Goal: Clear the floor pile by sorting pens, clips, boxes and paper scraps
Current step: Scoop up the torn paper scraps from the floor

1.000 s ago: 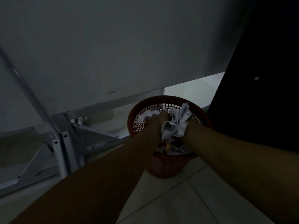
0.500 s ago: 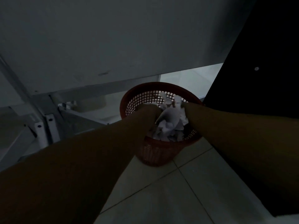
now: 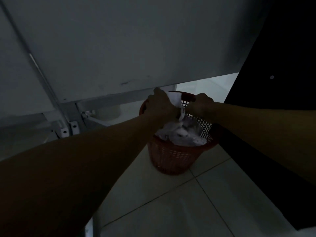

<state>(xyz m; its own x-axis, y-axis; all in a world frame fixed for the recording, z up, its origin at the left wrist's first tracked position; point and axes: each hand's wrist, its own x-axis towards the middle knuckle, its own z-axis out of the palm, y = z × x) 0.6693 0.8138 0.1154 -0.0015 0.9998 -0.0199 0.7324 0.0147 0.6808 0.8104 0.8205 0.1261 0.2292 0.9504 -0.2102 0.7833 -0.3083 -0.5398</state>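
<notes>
A pale tiled floor [image 3: 196,207] lies below a grey worktop underside [image 3: 119,40] on white metal brackets [image 3: 68,129]; a dark panel [image 3: 282,65] stands at right.

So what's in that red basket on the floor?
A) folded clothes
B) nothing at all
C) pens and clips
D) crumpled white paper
D: the red basket is filled nearly to its rim with crumpled white paper, and the left hand grips another white scrap above it, with the right hand close beside.
</notes>
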